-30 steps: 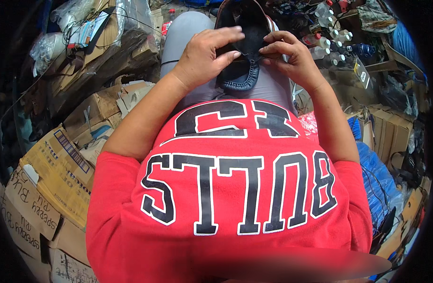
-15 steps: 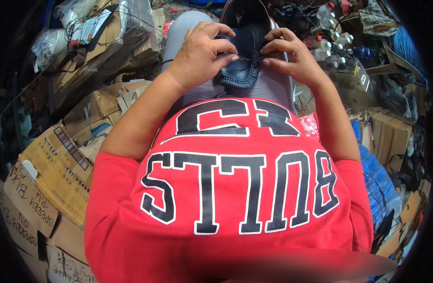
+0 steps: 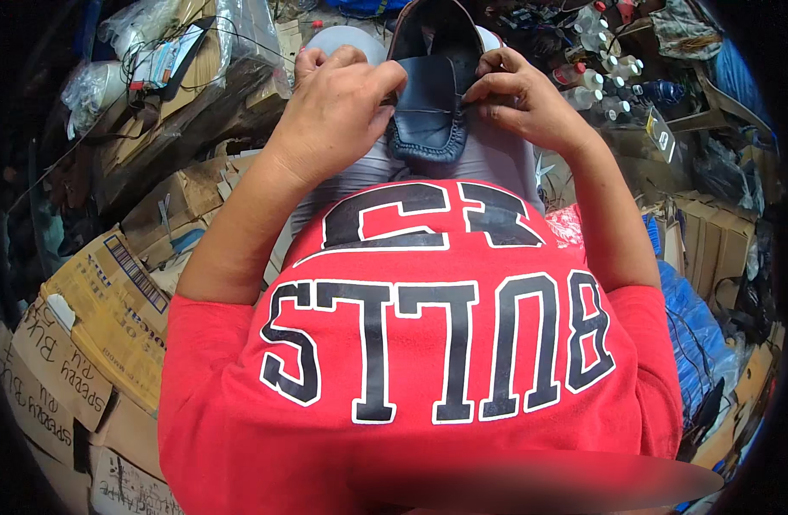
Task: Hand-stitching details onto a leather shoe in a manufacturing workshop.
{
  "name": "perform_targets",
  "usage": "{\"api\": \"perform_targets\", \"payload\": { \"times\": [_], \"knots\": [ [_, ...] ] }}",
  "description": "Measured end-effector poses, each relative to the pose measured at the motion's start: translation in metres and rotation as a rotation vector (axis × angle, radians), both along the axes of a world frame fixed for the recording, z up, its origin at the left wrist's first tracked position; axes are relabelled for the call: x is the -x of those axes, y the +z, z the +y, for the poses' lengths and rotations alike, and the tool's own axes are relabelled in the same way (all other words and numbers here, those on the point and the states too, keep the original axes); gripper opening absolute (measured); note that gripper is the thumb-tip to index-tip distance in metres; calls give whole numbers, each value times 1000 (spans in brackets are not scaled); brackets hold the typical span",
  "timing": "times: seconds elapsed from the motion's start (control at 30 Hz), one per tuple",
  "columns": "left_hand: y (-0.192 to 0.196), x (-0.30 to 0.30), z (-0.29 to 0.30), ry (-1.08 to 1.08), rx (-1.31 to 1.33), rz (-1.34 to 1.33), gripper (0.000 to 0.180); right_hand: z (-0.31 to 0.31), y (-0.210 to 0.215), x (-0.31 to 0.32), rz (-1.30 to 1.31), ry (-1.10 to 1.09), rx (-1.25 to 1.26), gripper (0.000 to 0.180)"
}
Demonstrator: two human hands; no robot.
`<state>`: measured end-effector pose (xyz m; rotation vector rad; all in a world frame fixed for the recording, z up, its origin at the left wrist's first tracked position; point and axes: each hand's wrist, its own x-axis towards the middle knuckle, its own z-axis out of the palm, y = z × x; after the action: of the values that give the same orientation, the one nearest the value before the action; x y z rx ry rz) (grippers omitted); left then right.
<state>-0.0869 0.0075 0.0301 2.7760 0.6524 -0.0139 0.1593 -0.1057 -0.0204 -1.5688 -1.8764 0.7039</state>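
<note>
A dark moccasin-style shoe (image 3: 424,133) with a gathered, stitched toe rests on my lap, its toe pointing towards me and its opening at the far end. A thin pale thread (image 3: 424,111) runs straight across its top. My left hand (image 3: 342,107) is closed at the left side of the shoe, at the thread's left end; its fingertips are partly hidden, so a needle cannot be made out. With fingers bent in a pinch, my right hand (image 3: 518,99) grips the shoe's right edge near the thread's other end.
Flattened cardboard boxes (image 3: 111,300) lie at my left, below a stack with clear plastic wrap (image 3: 257,43). Several plastic bottles (image 3: 587,81) stand at the far right. Blue plastic sheeting (image 3: 686,335) and more cardboard (image 3: 712,245) are at my right.
My left hand has moved left, away from the shoe's middle, and turned so its back shows more. The thread now lies taut across the shoe. My right hand stays at the right edge.
</note>
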Motion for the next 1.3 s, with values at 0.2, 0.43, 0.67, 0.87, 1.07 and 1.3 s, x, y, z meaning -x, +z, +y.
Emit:
{"api": "perform_targets", "payload": {
  "times": [0.2,0.43,0.67,0.87,1.07,1.3],
  "knots": [
    [-16,-22,9,-151,-107,-397,38,6,5,-3,-10,32,-48,19],
    [-44,-40,16,-302,28,-304,24,6,0,-1,76,17,-16,20],
    [-50,-23,9,-290,-31,-447,14,1,-6,-5,164,-19,20,19],
    [-51,-18,4,-286,-107,-478,13,2,-8,-5,143,-12,39,20],
    [-50,-19,-2,-294,-169,-509,12,3,16,10,-286,-65,-107,15],
    [-50,-23,-7,-317,-213,-542,13,25,47,27,-718,67,-9,9]
  ]
}}
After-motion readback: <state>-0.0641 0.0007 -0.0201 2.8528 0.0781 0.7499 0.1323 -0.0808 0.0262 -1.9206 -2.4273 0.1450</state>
